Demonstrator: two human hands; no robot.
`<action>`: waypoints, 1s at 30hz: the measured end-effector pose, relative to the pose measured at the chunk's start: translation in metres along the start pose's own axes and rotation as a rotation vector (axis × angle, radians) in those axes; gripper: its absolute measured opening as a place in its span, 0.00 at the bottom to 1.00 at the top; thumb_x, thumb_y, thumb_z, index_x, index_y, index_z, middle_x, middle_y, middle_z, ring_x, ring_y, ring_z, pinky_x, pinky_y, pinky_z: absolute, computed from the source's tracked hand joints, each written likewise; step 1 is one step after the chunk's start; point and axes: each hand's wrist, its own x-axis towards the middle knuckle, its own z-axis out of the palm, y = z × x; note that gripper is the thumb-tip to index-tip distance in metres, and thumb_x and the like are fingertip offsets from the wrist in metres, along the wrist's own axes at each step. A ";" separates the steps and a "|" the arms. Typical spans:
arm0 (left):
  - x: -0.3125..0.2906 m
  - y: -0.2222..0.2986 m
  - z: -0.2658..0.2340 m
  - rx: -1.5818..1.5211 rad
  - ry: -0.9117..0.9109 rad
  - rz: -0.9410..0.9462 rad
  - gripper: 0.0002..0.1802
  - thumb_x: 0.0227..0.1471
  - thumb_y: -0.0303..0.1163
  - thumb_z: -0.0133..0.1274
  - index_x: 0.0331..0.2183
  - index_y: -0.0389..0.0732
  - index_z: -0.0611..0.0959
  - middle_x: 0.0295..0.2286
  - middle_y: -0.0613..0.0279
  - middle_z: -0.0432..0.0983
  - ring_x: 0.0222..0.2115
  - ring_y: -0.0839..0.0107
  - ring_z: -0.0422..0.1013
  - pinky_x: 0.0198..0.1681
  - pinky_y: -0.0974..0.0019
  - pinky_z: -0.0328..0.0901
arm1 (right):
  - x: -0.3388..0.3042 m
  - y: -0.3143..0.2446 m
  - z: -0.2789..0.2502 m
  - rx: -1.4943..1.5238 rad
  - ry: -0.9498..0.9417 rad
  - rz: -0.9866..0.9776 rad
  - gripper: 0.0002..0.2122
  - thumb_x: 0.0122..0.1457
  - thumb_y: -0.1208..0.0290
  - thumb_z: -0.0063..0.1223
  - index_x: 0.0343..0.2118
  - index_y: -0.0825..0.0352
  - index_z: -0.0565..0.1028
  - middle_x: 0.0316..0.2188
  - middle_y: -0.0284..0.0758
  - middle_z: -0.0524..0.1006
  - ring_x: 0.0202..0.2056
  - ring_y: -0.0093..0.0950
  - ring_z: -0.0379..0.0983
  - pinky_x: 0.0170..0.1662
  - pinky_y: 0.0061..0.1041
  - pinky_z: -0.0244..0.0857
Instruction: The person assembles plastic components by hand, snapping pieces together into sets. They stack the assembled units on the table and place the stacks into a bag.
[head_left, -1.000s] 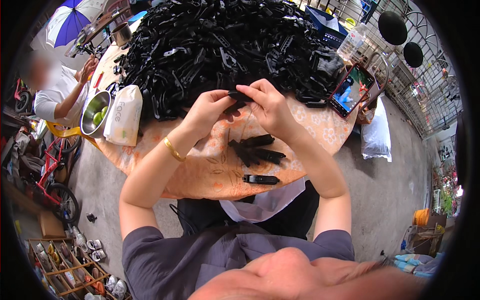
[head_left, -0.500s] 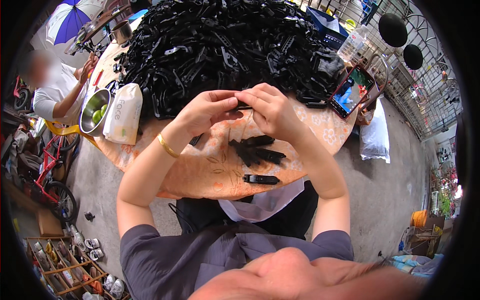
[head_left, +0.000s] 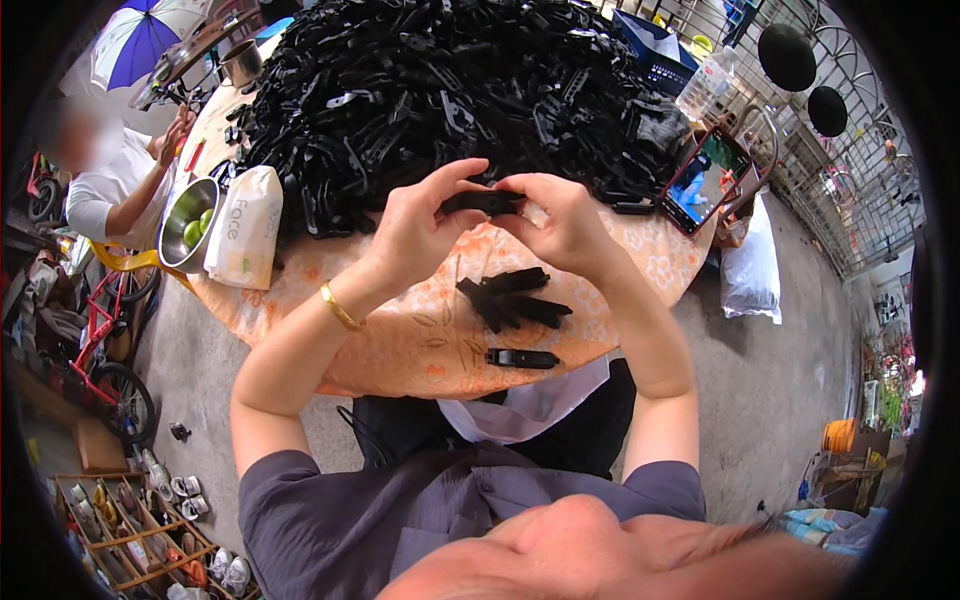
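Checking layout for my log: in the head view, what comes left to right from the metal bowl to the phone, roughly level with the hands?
Metal bowl, white pack, left hand, black part, right hand, phone.

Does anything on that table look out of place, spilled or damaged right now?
Nothing looks spilled or clearly damaged. Mildly odd: a single elongated black plastic piece lies near the front edge of the orange floral tablecloth, apart from the small cluster of black plastic pieces.
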 end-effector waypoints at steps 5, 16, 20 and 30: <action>0.001 -0.004 -0.001 -0.046 -0.031 0.055 0.29 0.46 0.14 0.54 0.52 0.35 0.70 0.41 0.56 0.76 0.40 0.77 0.71 0.42 0.72 0.69 | 0.001 0.006 -0.005 0.056 -0.019 0.009 0.15 0.49 0.74 0.62 0.40 0.73 0.74 0.32 0.39 0.79 0.32 0.23 0.76 0.35 0.21 0.70; -0.009 -0.015 0.020 0.136 -0.464 0.272 0.16 0.46 0.31 0.60 0.40 0.40 0.80 0.32 0.55 0.78 0.27 0.60 0.73 0.34 0.64 0.68 | 0.001 0.032 0.008 -0.558 -0.078 0.058 0.14 0.47 0.65 0.59 0.35 0.66 0.75 0.33 0.38 0.73 0.37 0.37 0.70 0.41 0.32 0.67; -0.004 -0.018 0.015 0.127 -0.203 0.070 0.10 0.46 0.29 0.59 0.33 0.36 0.82 0.29 0.57 0.76 0.25 0.67 0.72 0.30 0.67 0.67 | -0.002 0.023 0.012 -0.476 -0.196 0.035 0.10 0.48 0.67 0.57 0.32 0.66 0.74 0.33 0.37 0.73 0.38 0.36 0.70 0.41 0.34 0.67; 0.018 -0.040 -0.001 0.917 0.278 0.010 0.18 0.43 0.39 0.61 0.32 0.36 0.77 0.27 0.55 0.73 0.27 0.58 0.72 0.31 0.61 0.67 | 0.004 0.015 0.013 -0.214 -0.041 -0.104 0.11 0.48 0.75 0.56 0.37 0.69 0.75 0.31 0.40 0.74 0.35 0.39 0.69 0.41 0.33 0.65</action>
